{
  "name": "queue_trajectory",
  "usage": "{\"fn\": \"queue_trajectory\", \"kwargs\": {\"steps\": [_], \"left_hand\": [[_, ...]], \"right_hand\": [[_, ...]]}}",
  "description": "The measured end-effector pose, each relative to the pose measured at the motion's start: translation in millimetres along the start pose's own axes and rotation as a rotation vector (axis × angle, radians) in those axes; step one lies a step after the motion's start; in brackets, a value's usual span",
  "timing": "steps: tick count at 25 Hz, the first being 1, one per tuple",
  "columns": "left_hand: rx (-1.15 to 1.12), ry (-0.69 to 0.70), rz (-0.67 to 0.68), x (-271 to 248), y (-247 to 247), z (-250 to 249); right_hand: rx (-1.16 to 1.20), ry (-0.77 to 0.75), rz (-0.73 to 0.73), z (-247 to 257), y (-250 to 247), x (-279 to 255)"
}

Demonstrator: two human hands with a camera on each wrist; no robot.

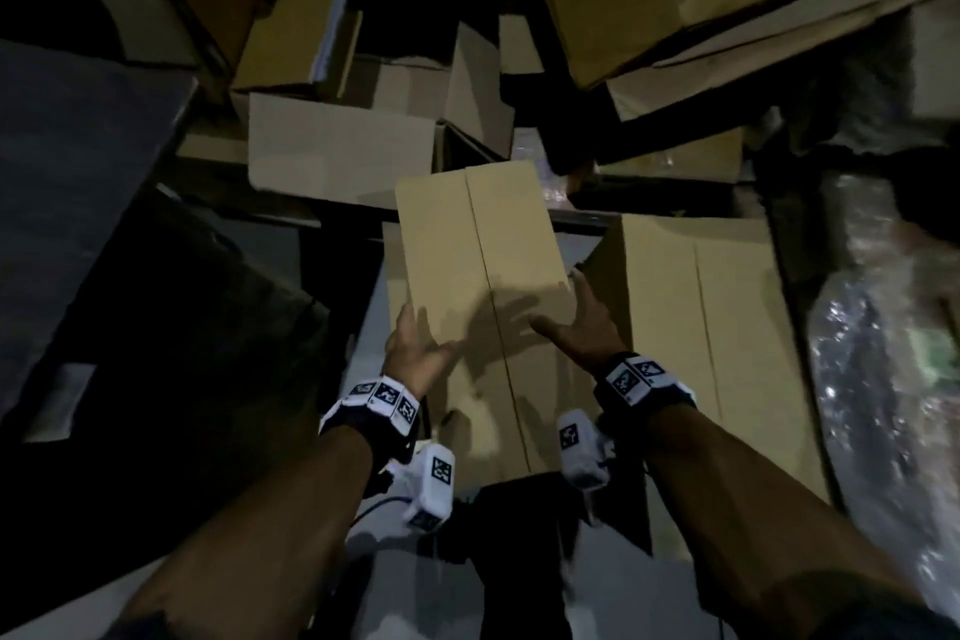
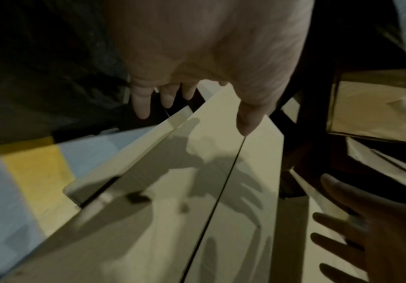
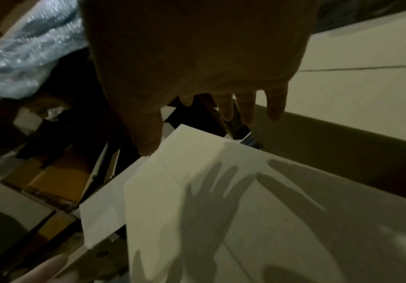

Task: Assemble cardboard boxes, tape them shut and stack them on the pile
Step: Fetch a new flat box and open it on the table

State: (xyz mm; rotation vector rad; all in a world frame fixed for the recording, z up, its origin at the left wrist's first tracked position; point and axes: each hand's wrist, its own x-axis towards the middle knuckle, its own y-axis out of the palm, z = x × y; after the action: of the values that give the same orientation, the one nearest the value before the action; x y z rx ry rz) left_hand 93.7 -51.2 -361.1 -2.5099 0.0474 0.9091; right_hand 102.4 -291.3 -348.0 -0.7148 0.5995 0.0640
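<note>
A tan cardboard box [image 1: 478, 244] with a seam down its top lies in front of me, over another sheet of cardboard. Both hands hover just above its near half with spread fingers, and their shadows fall on it. My left hand [image 1: 428, 333] is over the box's left edge and my right hand [image 1: 566, 312] over its right edge. Neither grips anything. The left wrist view has the left hand [image 2: 194, 114] above the seamed top [image 2: 221, 181], with the right hand [image 2: 366, 229] beside it. In the right wrist view, the right hand [image 3: 211, 124] hangs over the box's far corner [image 3: 245, 210].
Another tan box [image 1: 701, 307] stands close on the right. Several boxes and flat cartons [image 1: 337, 146] are heaped at the back. A plastic-wrapped bundle [image 1: 883, 353] lies at the far right, dark bulky shapes [image 1: 156, 301] on the left. The floor has a yellow stripe [image 2: 37, 168].
</note>
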Motion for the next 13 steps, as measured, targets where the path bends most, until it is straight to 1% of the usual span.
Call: {"fn": "queue_trajectory", "kwargs": {"steps": [3, 6, 8, 11, 13], "left_hand": [[-0.012, -0.043, -0.049, 28.0, 31.8, 20.2], [0.084, -0.051, -0.057, 49.1, 49.6, 35.2], [0.103, -0.062, -0.066, 64.4, 55.5, 44.8], [0.139, -0.064, -0.092, 75.6, 64.3, 47.2], [0.18, -0.075, -0.125, 70.7, 68.0, 47.0]], "right_hand": [[-0.052, -0.033, 0.071, -14.5, 2.7, 71.4], [-0.058, -0.021, 0.155, -25.7, 11.3, 114.8], [-0.057, -0.024, 0.186, -37.4, 22.2, 129.3], [-0.046, -0.06, 0.111, -53.9, 38.8, 136.0], [-0.039, -0.066, 0.091, -54.1, 44.6, 132.3]]}}
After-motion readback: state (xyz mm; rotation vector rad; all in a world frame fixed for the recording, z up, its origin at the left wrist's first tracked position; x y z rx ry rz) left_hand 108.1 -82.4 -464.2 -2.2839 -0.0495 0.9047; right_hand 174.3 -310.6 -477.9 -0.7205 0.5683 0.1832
